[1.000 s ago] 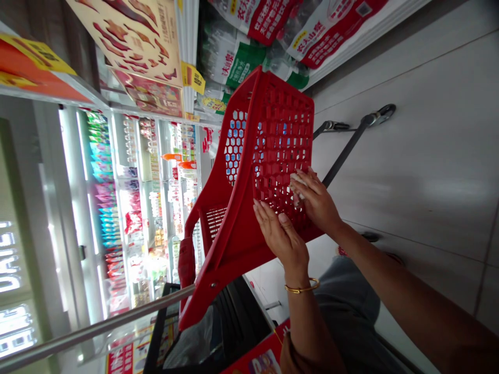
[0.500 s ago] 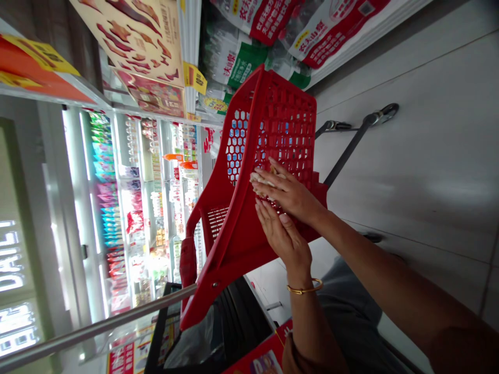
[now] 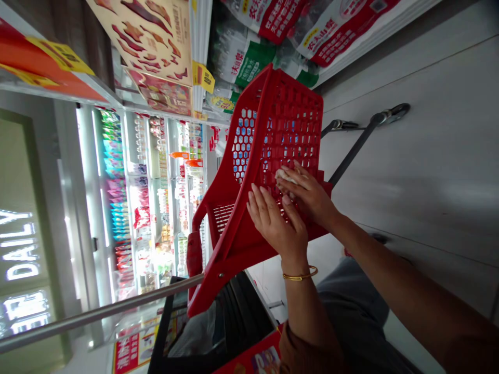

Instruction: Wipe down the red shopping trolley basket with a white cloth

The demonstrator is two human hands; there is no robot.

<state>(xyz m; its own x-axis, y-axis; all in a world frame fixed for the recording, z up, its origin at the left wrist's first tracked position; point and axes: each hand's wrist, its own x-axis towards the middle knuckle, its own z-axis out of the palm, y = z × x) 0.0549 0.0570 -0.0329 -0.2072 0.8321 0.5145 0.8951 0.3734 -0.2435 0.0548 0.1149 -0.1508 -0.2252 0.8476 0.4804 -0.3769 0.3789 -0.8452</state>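
A red plastic shopping cart [image 3: 249, 218] with a lattice basket fills the middle of the view, which is turned on its side. My right hand [image 3: 314, 195] lies over the cart's lattice wall, fingers together on a crumpled whitish wad [image 3: 290, 176], perhaps tissue or cloth. Beside it, my left hand [image 3: 278, 226] has its fingers stretched out along the red wall, its back towards me and a gold bangle on the wrist. Whether the left fingertips touch the plastic I cannot tell. Through the holes, something blue [image 3: 242, 143] shows.
Packs of bottled water [image 3: 249, 57] and printed boxes [image 3: 156, 39] stand on shelves beside the cart. Lit shelves [image 3: 152, 197] hold many packets. A metal bar [image 3: 105, 311] crosses the lower left. Pale floor tiles [image 3: 440, 171] lie at picture right.
My right hand has slid with the wad towards picture right along the cart wall. My left hand has shifted slightly the other way, so the hands are farther apart. The view has turned slightly.
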